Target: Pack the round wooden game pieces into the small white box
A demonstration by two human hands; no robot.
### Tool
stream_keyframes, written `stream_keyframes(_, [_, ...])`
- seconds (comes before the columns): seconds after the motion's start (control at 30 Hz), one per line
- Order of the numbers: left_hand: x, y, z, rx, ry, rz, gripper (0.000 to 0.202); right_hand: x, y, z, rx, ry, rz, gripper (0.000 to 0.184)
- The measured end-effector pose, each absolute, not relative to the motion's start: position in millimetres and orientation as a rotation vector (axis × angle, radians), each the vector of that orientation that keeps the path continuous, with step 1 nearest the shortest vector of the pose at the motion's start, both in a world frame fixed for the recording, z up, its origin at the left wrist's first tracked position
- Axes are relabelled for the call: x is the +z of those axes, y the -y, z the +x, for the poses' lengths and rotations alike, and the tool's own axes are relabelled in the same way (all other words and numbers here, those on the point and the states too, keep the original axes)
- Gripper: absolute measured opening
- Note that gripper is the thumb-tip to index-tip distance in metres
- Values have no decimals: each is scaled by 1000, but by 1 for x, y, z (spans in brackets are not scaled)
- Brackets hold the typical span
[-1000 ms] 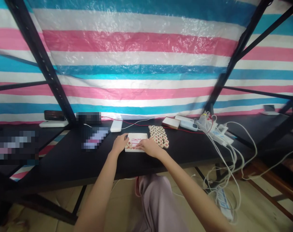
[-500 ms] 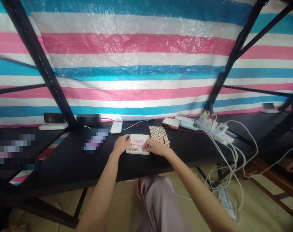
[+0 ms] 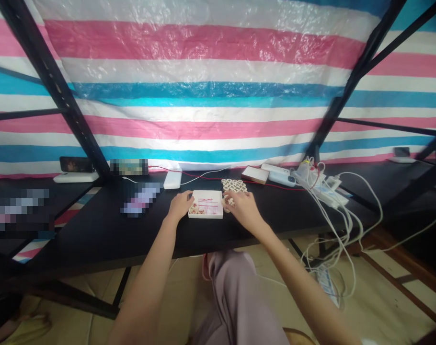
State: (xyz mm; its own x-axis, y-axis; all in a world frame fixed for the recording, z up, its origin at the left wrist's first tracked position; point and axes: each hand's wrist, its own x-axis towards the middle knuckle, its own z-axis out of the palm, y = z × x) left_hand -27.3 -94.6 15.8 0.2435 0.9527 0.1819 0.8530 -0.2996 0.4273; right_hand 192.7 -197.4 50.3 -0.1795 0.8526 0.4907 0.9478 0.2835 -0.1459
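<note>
A shallow white box [image 3: 205, 215] sits near the front of the black table, its floor printed with red lines. Three round xiangqi pieces [image 3: 194, 211] with red characters lie in its left and lower-left part. My left hand [image 3: 182, 203] grips the box's left wall, thumb and fingers closed round it. Just right of the box, my right hand [image 3: 241, 205] bends over a block of several xiangqi pieces [image 3: 234, 184] laid in rows. Its fingertips close on a piece at the block's left edge, and the hand covers the nearer rows.
Behind the pieces are a small brown-and-white box [image 3: 255, 174] and a pale blue power bank [image 3: 281, 177]. A white power bank [image 3: 172, 178] and a blurred phone [image 3: 142, 199] lie to the left. Cables and a power strip [image 3: 324, 192] tangle on the right. Black posts [image 3: 52, 86] flank the table.
My right hand has moved right, out of the white box and onto the pieces beside it. My left hand stays at the box's left wall. The view has tilted slightly down.
</note>
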Motion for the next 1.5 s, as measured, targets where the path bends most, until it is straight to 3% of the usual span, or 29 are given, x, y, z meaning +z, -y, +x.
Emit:
stream_keyframes(0.27, [14, 93, -27, 614, -1705, 2258, 38, 16, 232, 214, -261, 2075, -1561, 16])
stream_keyframes(0.6, [16, 95, -26, 609, -1717, 2227, 38, 5, 233, 209, -394, 2072, -1540, 18])
stream_keyframes(0.87, [17, 95, -26, 613, -1694, 2243, 37, 34, 216, 186, -307, 2172, -1527, 27])
stream_keyframes(1.03, [16, 95, -27, 625, -1716, 2222, 37, 57, 177, 153, -23, 2665, -1311, 24])
stream_keyframes(1.17, [15, 95, -28, 631, -1702, 2217, 36, 58, 159, 151, 157, 2673, -1292, 26])
stream_keyframes(1.5, [13, 95, -29, 641, -1686, 2225, 36, 49, 156, 173, -63, 2583, -1388, 17])
